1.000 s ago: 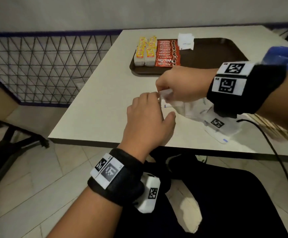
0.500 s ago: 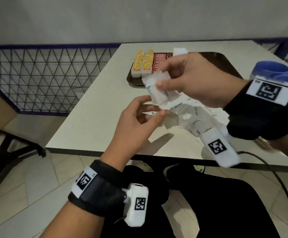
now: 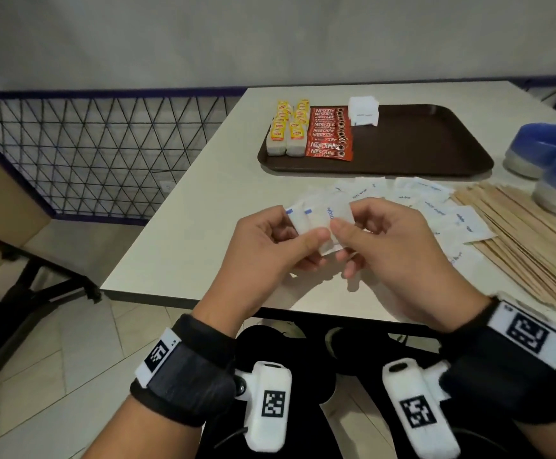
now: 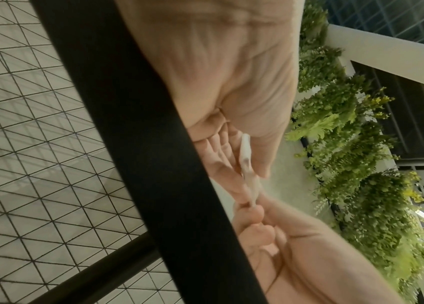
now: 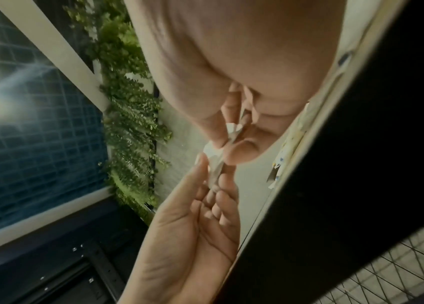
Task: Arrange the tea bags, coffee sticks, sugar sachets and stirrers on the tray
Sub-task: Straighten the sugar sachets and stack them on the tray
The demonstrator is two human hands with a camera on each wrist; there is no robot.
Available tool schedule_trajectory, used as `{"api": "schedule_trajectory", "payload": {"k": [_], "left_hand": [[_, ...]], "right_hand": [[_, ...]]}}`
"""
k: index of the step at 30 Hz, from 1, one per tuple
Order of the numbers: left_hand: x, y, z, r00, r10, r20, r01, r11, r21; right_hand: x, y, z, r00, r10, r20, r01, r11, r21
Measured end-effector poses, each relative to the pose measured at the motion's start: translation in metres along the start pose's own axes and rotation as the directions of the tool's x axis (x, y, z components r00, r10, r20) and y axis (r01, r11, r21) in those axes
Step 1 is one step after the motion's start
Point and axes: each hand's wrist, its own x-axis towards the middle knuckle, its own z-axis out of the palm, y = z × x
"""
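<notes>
Both hands hold a small fan of white sugar sachets [image 3: 319,223] above the table's near edge. My left hand [image 3: 270,246] pinches their left side, my right hand [image 3: 379,240] pinches their right side. In the left wrist view the sugar sachets [image 4: 246,162] show edge-on between thumb and fingers; in the right wrist view the sugar sachets [image 5: 216,158] are crumpled between both hands. The brown tray [image 3: 419,150] carries yellow tea bags [image 3: 286,130], red coffee sticks [image 3: 329,134] and a white sachet stack [image 3: 363,111]. Loose sachets [image 3: 435,207] and wooden stirrers [image 3: 528,240] lie on the table.
Two blue-and-white bowls [image 3: 548,160] stand at the table's right edge beside the tray. A black wire mesh fence [image 3: 97,154] runs along the left. The tray's right half is bare brown surface.
My right hand lifted sachets off the table pile and brought them toward me. My left hand turned up and now pinches them too. The view has tilted down and back.
</notes>
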Motion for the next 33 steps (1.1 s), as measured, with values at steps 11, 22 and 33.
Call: {"api": "schedule_trajectory", "payload": {"k": [11,22,33], "left_hand": [[-0.004,0.003,0.003,0.994,-0.021,0.107,0.017,0.999,0.044],[-0.006,0.004,0.002,0.990,-0.030,0.136,0.028,1.000,0.010],[0.000,-0.007,-0.004,0.995,0.087,-0.048,-0.084,0.994,0.071]], "right_hand": [[-0.004,0.018,-0.001,0.995,-0.076,-0.065,0.082,0.993,0.084],[-0.004,0.022,-0.001,0.995,-0.069,-0.069,0.073,0.995,0.067],[-0.007,0.023,-0.001,0.992,-0.110,-0.062,0.115,0.990,0.086]]}}
